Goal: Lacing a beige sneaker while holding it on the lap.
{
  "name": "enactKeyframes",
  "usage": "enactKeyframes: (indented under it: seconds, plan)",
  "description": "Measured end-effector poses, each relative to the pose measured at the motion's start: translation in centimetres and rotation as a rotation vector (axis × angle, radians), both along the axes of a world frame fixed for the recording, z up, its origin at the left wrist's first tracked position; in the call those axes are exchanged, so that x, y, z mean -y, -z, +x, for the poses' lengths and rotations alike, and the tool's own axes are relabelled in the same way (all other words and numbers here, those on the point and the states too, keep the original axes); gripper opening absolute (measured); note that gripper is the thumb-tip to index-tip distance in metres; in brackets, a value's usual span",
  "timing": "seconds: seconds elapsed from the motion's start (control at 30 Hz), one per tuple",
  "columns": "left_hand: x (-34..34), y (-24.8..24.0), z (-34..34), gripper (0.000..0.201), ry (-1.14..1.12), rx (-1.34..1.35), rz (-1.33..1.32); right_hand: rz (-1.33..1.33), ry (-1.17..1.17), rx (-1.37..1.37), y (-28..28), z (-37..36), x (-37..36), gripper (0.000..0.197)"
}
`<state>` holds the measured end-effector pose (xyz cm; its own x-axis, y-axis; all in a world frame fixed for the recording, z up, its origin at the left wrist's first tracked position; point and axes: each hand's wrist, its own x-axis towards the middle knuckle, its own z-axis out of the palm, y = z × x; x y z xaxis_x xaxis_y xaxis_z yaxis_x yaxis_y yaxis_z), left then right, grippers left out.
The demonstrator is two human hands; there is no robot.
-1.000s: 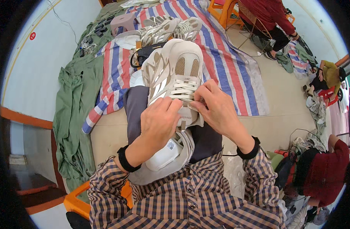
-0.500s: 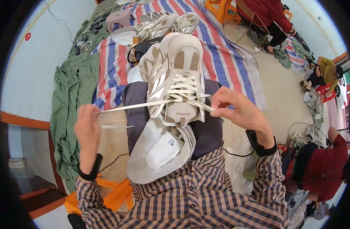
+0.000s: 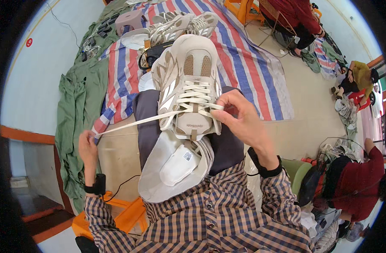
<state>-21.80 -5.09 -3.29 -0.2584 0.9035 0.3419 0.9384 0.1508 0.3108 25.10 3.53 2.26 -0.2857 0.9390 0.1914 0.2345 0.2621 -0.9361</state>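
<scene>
A beige and white sneaker upper (image 3: 196,78) lies across my lap, toe pointing away and a cream lace (image 3: 194,91) threaded in rows over its tongue. Out to the left, my left hand (image 3: 88,148) pinches one lace end, which runs taut to the upper. At the right-hand row of eyelets, thumb and fingers of my right hand (image 3: 242,119) close on the lace. Its other end is hidden by that hand. Toward me, the opened heel part (image 3: 153,173) spreads out pale grey, with a white padded insert (image 3: 180,166) in it. More uppers (image 3: 162,69) are stacked beneath and beside it.
Several sneaker uppers (image 3: 172,31) and a pinkish stool (image 3: 131,20) stand on a striped sheet (image 3: 252,80) ahead. Green cloth (image 3: 81,109) hangs at left above an orange stool (image 3: 121,217). Co-workers sit at right, one in dark red (image 3: 357,187), near a green chair (image 3: 294,173).
My left hand has moved slightly down and outward with the lace end. My right hand has come in from the right, closer to the eyelets. A green chair has come into view at right.
</scene>
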Motion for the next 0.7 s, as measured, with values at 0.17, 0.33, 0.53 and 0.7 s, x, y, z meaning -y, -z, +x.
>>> enactKeyframes:
  seconds: [0.17,0.33,0.53,0.7]
  plan:
    - [2.6,6.2,0.5,0.013,-0.001,0.242,-0.496,0.171,0.208,0.190,-1.1,-1.6,1.8,0.036]
    - [1.8,2.2,7.7,0.015,0.149,0.238,-0.324,0.237,0.367,0.162,0.2,-1.1,2.8,0.034]
    - [-1.5,-4.5,14.4,0.016,0.210,0.359,-0.049,0.328,0.312,0.133,0.6,-1.4,3.1,0.013]
    - [-3.5,-8.0,20.1,0.019,0.479,0.364,0.155,0.545,0.260,0.364,-0.3,-2.2,1.7,0.016]
